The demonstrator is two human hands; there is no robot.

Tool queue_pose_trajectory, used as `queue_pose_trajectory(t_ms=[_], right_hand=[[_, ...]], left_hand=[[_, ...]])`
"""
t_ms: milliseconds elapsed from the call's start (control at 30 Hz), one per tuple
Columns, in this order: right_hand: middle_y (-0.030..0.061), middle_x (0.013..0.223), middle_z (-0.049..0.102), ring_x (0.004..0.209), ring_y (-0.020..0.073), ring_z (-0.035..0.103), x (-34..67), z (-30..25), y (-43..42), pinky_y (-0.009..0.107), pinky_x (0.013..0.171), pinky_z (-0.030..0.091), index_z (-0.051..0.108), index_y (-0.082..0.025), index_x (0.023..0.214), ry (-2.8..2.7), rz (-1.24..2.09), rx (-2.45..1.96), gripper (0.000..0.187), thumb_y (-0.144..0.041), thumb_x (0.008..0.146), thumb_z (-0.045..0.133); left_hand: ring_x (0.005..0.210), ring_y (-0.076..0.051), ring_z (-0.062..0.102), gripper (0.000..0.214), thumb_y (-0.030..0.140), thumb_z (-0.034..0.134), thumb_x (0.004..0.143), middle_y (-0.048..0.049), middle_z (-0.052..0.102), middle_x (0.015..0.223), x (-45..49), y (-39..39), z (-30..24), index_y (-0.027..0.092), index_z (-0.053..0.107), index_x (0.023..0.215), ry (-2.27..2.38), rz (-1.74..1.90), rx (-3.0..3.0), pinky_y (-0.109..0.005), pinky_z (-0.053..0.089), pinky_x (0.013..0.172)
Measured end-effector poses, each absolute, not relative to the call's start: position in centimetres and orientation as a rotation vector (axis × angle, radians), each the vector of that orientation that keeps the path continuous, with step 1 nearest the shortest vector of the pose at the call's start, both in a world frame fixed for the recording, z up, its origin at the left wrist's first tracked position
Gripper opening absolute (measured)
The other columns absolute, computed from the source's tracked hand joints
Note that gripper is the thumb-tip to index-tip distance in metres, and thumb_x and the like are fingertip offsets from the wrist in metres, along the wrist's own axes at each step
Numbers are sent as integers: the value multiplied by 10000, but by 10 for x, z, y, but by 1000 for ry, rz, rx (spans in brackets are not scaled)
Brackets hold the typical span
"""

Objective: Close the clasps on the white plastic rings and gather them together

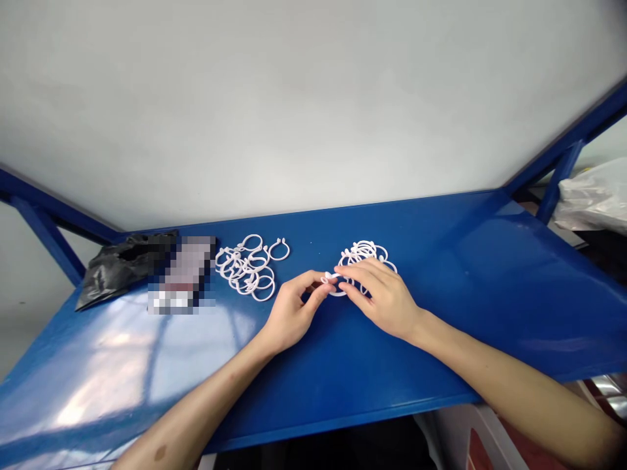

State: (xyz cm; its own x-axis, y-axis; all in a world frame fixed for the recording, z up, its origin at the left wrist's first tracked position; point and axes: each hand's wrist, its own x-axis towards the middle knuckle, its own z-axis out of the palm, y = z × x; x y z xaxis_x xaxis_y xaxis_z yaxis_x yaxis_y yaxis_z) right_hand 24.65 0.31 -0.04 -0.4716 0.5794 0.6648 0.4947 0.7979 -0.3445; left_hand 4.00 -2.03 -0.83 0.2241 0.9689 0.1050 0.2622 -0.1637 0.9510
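Observation:
Between my two hands is a white plastic ring with small knobs at its ends. My left hand pinches its left side between thumb and fingers. From the right, my right hand grips the same ring with thumb and index finger, hiding part of it. Just behind my right hand lies a pile of similar white rings, partly covered by the fingers. A second heap of white rings lies to the left of my left hand, with one ring at its right edge.
A blurred-out, phone-like flat object lies left of the ring heap, beside a black plastic bag. The blue table ends at a pale wall. Blue frame bars rise at both sides, and a clear plastic bag hangs at right.

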Motion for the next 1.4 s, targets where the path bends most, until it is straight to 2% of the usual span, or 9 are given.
queue_pose_trajectory(t_ms=[100,200,400,633,733,867,967,1133,1400], right_hand=[[27,986,776,896,161,734,244,-8,2,323,817,610,662,-237,1200,-2116,351,-759,223,-180,1011,559],[26,978,780,898,159,739,243,-10,0,316,793,616,693,-243,1164,-2088,466,-756,206,-195,1016,558],[26,911,773,822,159,714,245,-5,-3,319,739,606,715,-224,1095,-2088,518,-727,181,-191,1016,556],[33,942,774,821,160,702,242,-5,-3,314,741,602,702,-204,1088,-2171,406,-671,170,-180,1016,550],[56,995,751,889,175,696,245,-3,7,332,793,593,706,-195,1108,-2208,283,-738,200,-195,1027,523],[82,1032,698,868,184,669,264,3,32,333,729,577,742,-209,1075,-2133,191,-1038,229,-273,1028,528],[56,942,713,882,222,643,284,12,49,379,735,554,755,-240,1074,-2205,199,-1176,204,-262,1003,565],[12,944,737,912,200,665,302,21,58,371,792,533,752,-262,916,-2355,473,-1128,200,-230,990,569],[56,1032,695,964,233,626,301,13,58,427,797,557,743,-255,971,-2393,354,-1157,170,-267,978,574]], left_hand=[[828,-155,661,282,426,568,989,-44,748,959,40,-22,-8,196,724,1030,1173,996,1653,-266,515,783],[825,-163,668,281,398,546,1005,-50,757,949,41,-23,-10,199,743,1021,1173,1022,1706,-281,521,792],[762,-156,677,229,306,560,1004,-42,768,887,44,-26,-14,221,771,972,1202,1158,1913,-280,533,738],[751,-139,654,211,221,541,1009,-43,775,911,38,-22,-17,217,746,1057,1169,1187,2179,-258,530,692],[888,-211,643,229,308,603,979,-72,775,1026,33,-15,-18,206,721,1147,1355,1093,2411,-361,541,811],[1150,-374,570,413,339,612,953,-169,696,1253,17,-1,-21,131,635,1309,1898,878,2620,-544,477,952],[1222,-429,521,376,319,597,939,-206,647,1315,-1,8,-26,116,657,1249,2104,727,2653,-580,448,977],[1149,-408,552,192,245,547,947,-168,713,1150,-11,15,-29,156,704,1014,2064,681,2673,-559,454,932],[1019,-330,589,167,190,512,960,-119,732,992,-1,10,-26,196,672,911,1934,709,2744,-486,453,879]])
